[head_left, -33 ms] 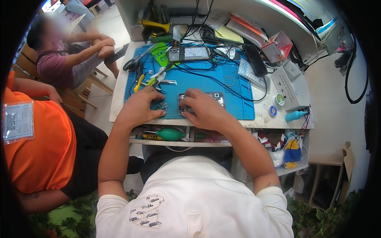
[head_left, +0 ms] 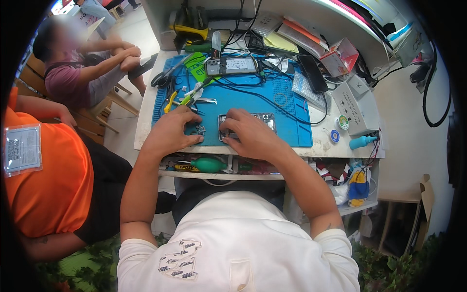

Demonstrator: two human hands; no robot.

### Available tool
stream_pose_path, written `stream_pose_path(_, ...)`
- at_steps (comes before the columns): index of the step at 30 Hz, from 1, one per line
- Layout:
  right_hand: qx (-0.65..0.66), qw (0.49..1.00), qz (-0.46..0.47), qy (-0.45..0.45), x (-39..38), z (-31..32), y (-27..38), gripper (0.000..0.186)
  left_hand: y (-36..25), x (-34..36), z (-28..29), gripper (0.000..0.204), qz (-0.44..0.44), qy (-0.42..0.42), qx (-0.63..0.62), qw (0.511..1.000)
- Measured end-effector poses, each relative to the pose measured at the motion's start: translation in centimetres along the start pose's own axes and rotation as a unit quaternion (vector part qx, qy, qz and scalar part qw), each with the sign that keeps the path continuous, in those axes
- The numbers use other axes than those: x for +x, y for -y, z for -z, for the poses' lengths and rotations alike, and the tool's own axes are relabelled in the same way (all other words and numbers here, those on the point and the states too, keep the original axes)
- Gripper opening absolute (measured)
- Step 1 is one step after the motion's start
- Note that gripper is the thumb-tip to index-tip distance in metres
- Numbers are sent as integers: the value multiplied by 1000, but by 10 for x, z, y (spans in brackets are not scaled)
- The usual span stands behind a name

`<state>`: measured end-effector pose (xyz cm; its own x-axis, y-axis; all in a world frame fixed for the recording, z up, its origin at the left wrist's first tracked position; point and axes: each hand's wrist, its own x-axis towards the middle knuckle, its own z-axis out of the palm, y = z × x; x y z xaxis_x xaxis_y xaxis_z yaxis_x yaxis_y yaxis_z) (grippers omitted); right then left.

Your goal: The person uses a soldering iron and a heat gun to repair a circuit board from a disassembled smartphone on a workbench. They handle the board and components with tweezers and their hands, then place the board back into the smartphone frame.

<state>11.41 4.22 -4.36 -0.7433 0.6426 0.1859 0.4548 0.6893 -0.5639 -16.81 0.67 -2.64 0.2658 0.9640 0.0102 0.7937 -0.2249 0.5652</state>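
Blue mat, both hands down

Left hand: thumb and fingers parted around a small component, grip unclear. Right hand arches over the opened phone at the mat's near side, fingers curled, hold impossible to tell.

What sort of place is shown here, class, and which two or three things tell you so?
Most likely a phone-repair bench, perhaps in a shop: an opened smartphone lies partly beneath the right hand on a blue work mat, with curved tweezers nearby.
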Motion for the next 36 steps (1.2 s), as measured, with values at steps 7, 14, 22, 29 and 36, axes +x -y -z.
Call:
stream_pose_path(7,15,999,1,32,8,8,2,22,7,4,1,49,-22,7,-4,1000)
stream_pose_path(14,84,995,-45,19,3,17,7,46,-8,11,1,43,-57,26,-69,996)
stream_pose_path(22,49,998,-23,-45,-8,5,-3,44,-16,34,-39,39,33,16,-413,910)
stream_pose_path(29,60,996,-6,-67,-9,0,-8,34,-33,44,-30,34,59,27,-398,915)
stream_pose_path(36,55,997,-28,-41,-8,1,-7,35,-36,49,-24,35,79,72,-415,903)
